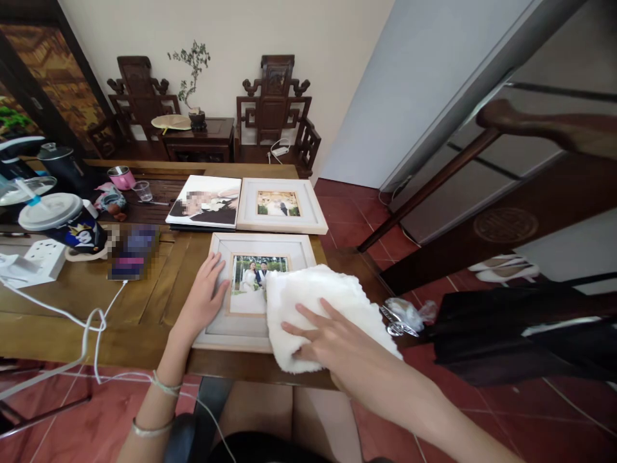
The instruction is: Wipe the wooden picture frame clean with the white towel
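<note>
1. Left hand (205, 297): lies flat and open, palm down, on the left border of the near picture frame (250, 247). The fingers are spread and grasp nothing; they press the frame against the wooden table (144, 308).
2. Right hand (322, 335): lies flat on the white cloth (313, 292), fingers extended and pointing left. The hand is not clenched; it presses the cloth down without gripping it.
3. White cloth: covers the right part of the near picture frame and overhangs the frame's right and front edges. It touches the printed photograph at that photograph's right side.
4. Near picture frame: lies face up at the front edge of the wooden table, directly before the person, between the two hands.
5. Second frame (282, 206): lies face up farther back on the table, just beyond the near frame.
6. Photo album (205, 202): lies just beside the second frame, to its left.
7. Lidded cup (65, 222): stands at the left of the table, near a white power strip (33, 257).
8. White cable (94, 321): runs from the left table area over the front edge.
</note>
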A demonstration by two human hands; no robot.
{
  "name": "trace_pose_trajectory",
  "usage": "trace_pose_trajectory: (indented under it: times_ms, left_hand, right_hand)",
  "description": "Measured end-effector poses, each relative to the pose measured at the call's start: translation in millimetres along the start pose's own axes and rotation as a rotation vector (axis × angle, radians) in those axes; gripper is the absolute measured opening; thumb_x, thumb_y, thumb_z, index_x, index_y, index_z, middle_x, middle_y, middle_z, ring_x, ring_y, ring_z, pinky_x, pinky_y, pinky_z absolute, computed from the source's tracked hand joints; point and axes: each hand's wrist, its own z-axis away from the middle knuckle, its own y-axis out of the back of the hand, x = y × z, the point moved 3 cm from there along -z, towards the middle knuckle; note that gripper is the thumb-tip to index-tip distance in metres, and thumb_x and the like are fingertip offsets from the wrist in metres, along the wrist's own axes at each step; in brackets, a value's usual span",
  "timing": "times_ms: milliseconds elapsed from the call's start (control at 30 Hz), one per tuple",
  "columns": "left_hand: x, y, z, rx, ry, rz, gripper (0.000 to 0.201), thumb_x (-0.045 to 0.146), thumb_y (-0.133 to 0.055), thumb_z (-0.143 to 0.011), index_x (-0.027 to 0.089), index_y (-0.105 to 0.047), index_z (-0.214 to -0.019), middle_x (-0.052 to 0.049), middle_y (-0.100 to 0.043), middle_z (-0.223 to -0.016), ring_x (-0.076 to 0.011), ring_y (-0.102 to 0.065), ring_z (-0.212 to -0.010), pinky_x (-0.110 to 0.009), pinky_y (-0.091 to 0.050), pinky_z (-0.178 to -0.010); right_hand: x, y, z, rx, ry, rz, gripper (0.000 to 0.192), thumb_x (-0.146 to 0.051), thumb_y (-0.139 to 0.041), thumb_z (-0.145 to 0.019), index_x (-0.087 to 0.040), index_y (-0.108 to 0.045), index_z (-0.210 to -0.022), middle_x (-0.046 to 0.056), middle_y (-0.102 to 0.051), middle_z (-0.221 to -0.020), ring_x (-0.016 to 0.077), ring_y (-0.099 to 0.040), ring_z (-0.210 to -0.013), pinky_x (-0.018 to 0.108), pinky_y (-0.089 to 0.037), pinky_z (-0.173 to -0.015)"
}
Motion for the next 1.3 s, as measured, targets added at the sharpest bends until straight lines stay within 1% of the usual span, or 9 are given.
trace_pose_trajectory:
  times_ms: [233, 367, 500, 600, 800, 933, 1067, 1200, 1300]
  left_hand:
    - [-3, 1.0, 1, -0.009, -0.016, -0.009, 0.042, 0.026, -0.040, -0.096, 0.015, -0.049, -0.135, -0.015, -0.039, -0.151, -0.0245, -0.026, -0.145, -0.049, -0.024, -0.118]
    - [-4, 2.5, 1, -0.036, -0.014, 0.007, 0.042, 0.022, -0.036, -0.096, 0.017, -0.048, -0.136, -0.013, -0.038, -0.152, -0.0228, -0.025, -0.145, -0.050, -0.024, -0.118]
    - [-5, 1.5, 0, -0.016, -0.027, -0.016, 0.041, 0.026, -0.041, -0.096, 0.015, -0.050, -0.135, -0.014, -0.040, -0.150, -0.0241, -0.026, -0.145, -0.049, -0.025, -0.117]
    - [-5, 0.1, 0, -0.013, -0.039, -0.035, 0.042, 0.028, -0.040, -0.097, 0.012, -0.051, -0.134, -0.017, -0.040, -0.150, -0.0249, -0.027, -0.144, -0.049, -0.026, -0.117]
    - [-5, 0.4, 0, -0.040, -0.068, -0.034, 0.040, 0.029, -0.041, -0.097, 0.014, -0.056, -0.132, -0.015, -0.043, -0.148, -0.0262, -0.024, -0.145, -0.051, -0.027, -0.116]
    - [-5, 0.5, 0, -0.063, -0.050, -0.041, 0.040, 0.031, -0.041, -0.097, 0.016, -0.057, -0.131, -0.014, -0.044, -0.148, -0.0272, -0.023, -0.145, -0.052, -0.027, -0.116]
    - [-6, 0.4, 0, -0.050, -0.039, -0.025, 0.041, 0.030, -0.041, -0.096, 0.015, -0.057, -0.131, -0.014, -0.046, -0.146, -0.0269, -0.026, -0.145, -0.052, -0.027, -0.116]
    - [-5, 0.9, 0, -0.037, -0.040, -0.008, 0.042, 0.029, -0.042, -0.096, 0.013, -0.055, -0.132, -0.015, -0.048, -0.144, -0.0267, -0.026, -0.144, -0.050, -0.027, -0.116]
    - [-3, 1.7, -1, -0.040, -0.040, -0.015, 0.040, 0.028, -0.042, -0.096, 0.014, -0.057, -0.130, -0.015, -0.050, -0.142, -0.0271, -0.028, -0.143, -0.050, -0.028, -0.116]
  right_hand:
    - [-40, -3, -49, 0.143, 0.199, 0.011, 0.043, -0.002, -0.049, -0.081, -0.021, -0.071, -0.113, 0.008, -0.052, -0.142, 0.0410, -0.035, -0.135, 0.066, -0.025, -0.108]
    - [-44, -10, -57, 0.176, 0.218, -0.016, 0.037, -0.007, -0.051, -0.083, -0.018, -0.071, -0.112, 0.010, -0.050, -0.143, 0.0416, -0.030, -0.137, 0.068, -0.020, -0.109]
    - [-22, -20, -26, 0.194, 0.084, -0.073, 0.044, -0.001, -0.044, -0.080, -0.019, -0.072, -0.109, 0.007, -0.050, -0.143, 0.0367, -0.029, -0.139, 0.064, -0.017, -0.112]
    - [8, -29, 2, 0.177, -0.029, -0.128, 0.055, 0.005, -0.042, -0.067, -0.024, -0.075, -0.102, 0.002, -0.052, -0.140, 0.0320, -0.031, -0.139, 0.062, -0.018, -0.113]
    - [60, -24, 20, 0.298, -0.057, -0.165, 0.062, 0.005, -0.034, -0.058, -0.027, -0.074, -0.092, -0.005, -0.058, -0.134, 0.0166, -0.030, -0.140, 0.048, -0.021, -0.117]
    - [85, -11, -6, 0.390, -0.127, -0.103, 0.059, 0.007, -0.034, -0.058, -0.026, -0.074, -0.086, -0.004, -0.058, -0.134, 0.0189, -0.033, -0.139, 0.048, -0.025, -0.116]
    - [100, 8, -46, 0.561, -0.235, 0.008, 0.066, 0.009, -0.036, -0.061, -0.021, -0.071, -0.109, 0.003, -0.054, -0.139, 0.0240, -0.033, -0.139, 0.051, -0.030, -0.113]
    - [75, 35, -90, 0.732, -0.162, 0.098, 0.068, 0.010, -0.039, -0.067, -0.017, -0.063, -0.125, 0.005, -0.045, -0.146, 0.0264, -0.023, -0.143, 0.052, -0.026, -0.115]
    - [42, 47, -127, 0.646, 0.035, 0.229, 0.062, 0.009, -0.040, -0.075, -0.021, -0.064, -0.123, -0.001, -0.037, -0.151, 0.0273, -0.014, -0.145, 0.056, -0.013, -0.117]
